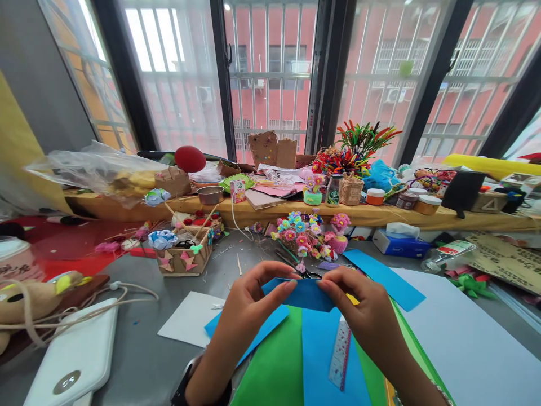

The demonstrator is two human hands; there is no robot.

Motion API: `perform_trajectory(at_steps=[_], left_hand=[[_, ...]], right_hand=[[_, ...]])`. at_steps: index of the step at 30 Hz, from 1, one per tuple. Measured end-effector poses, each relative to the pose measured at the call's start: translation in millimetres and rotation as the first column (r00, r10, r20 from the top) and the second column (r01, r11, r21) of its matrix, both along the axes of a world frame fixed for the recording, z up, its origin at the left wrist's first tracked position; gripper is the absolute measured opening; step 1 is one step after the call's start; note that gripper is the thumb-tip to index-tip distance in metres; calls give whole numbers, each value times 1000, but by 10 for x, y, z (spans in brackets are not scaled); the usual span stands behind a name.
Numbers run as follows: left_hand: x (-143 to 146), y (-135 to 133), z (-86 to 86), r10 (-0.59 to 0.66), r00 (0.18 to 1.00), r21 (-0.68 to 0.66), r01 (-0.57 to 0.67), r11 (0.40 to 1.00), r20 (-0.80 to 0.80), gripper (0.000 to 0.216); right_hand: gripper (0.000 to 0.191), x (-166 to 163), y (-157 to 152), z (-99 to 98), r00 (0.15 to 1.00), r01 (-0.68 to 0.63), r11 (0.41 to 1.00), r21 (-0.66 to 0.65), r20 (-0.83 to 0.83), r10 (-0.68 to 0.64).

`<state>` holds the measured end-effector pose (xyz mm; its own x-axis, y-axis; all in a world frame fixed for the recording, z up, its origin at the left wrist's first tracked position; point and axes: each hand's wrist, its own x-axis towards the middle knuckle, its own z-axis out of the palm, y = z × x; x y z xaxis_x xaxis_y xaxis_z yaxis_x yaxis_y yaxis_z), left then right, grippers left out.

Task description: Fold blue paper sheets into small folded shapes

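Both hands work at the centre of the grey table (139,349), raised just above the sheets. The left hand (247,299) pinches the left edge of a small blue paper piece (305,293) between thumb and fingers; the right hand (366,307) pinches its right edge the same way. Both grips are closed on the paper, which hangs between them, clear of the table.

The piece looks folded at least once, with a straight upper edge and a doubled body. It has no finished form yet, so the folding appears to be at an early or middle stage, with further creases outstanding.

At six o'clock from the hands lie blue and green sheets (274,366), with a ruler (341,354) resting on them. A blue strip (382,279) lies at three o'clock. At twelve o'clock stands a cluster of small paper flowers (302,234), with scissors (296,265) just before it. A cardboard basket (183,256) sits at ten o'clock, a white sheet (190,321) at eight o'clock, and a tissue box (399,241) at two o'clock.
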<state>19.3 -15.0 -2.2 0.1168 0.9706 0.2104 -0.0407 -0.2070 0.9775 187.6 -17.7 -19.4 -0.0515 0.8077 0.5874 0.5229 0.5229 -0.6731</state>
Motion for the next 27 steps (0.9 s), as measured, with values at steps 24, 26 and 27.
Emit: perform_trajectory(at_steps=[24,26,27], left_hand=[[-17,39,-23,-255,957,-217,281,935,138,29],[-1,42,-24,-252,958,-243,278,929,133,27],[5,44,-28,-246,961,-254,271,928,128,27]], right_hand=[[30,144,-4,36,971,-229,969,93,-45,234],[32,156,7,25,965,-258,959,118,-9,261],[33,159,13,20,962,-270,955,123,2,272]])
